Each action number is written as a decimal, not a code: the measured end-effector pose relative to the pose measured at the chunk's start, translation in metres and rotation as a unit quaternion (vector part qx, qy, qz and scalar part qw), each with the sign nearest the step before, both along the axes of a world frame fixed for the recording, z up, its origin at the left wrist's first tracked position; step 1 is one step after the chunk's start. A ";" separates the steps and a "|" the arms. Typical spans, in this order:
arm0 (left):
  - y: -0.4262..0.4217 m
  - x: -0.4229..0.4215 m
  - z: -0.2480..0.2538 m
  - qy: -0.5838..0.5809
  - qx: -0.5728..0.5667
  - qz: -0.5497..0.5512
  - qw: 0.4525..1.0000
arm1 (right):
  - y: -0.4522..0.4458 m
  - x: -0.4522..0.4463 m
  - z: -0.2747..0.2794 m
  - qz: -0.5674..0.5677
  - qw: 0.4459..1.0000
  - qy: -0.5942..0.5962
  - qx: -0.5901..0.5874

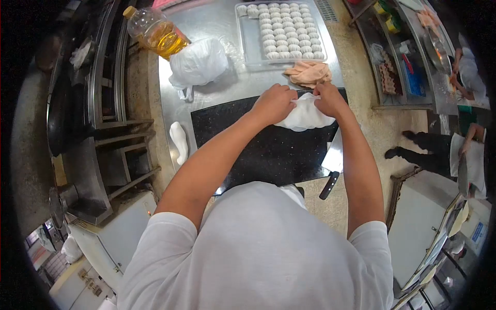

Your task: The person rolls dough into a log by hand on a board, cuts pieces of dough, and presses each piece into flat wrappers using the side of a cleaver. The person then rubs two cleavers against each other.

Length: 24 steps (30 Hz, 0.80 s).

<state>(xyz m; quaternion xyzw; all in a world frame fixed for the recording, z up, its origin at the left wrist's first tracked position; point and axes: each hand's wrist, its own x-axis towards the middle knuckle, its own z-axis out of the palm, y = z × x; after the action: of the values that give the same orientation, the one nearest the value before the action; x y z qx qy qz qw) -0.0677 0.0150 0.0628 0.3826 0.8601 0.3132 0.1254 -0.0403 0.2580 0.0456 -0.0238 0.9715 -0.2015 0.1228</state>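
A white plastic bag (305,118) lies bunched on the far right part of the black board (268,155). My left hand (274,103) has its fingers closed on the bag's upper left edge. On the opposite side, my right hand (329,101) pinches the upper right edge. What is inside the bag is hidden. Just beyond my hands is a crumpled orange cloth (308,74). A broad-bladed knife (333,155) with a black handle rests at the board's right edge, under my right forearm.
A clear tray (242,39) of pleated white buns stands at the far end of the steel table (222,20). To the left are an oil bottle (155,33), a tied white bag (199,62) and a white dough-like roll (178,142). People work near the shelves (408,62) at right.
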 end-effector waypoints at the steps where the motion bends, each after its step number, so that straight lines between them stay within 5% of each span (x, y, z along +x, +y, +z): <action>1: 0.000 -0.002 -0.003 0.001 0.001 0.003 1.000 | -0.002 -0.002 0.004 0.006 1.000 -0.008 0.022; 5: 0.002 -0.010 -0.017 -0.061 0.010 0.054 0.997 | -0.006 -0.005 0.016 -0.049 0.996 -0.065 -0.031; 14: -0.010 -0.019 -0.024 -0.084 -0.059 0.077 0.992 | -0.005 -0.009 0.027 0.048 0.994 -0.090 0.048; 16: -0.014 -0.020 -0.025 -0.083 -0.049 0.065 0.993 | -0.011 -0.003 0.040 -0.008 0.989 -0.137 -0.051; 24: -0.035 0.012 -0.016 -0.031 0.050 -0.008 0.998 | -0.026 0.039 0.051 0.069 0.993 -0.047 0.088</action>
<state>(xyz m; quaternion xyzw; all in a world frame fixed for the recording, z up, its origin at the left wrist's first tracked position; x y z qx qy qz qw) -0.0554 -0.0203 0.0465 0.3850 0.8360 0.3667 0.1355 -0.0013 0.2322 0.0969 -0.0702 0.9746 -0.1073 0.1837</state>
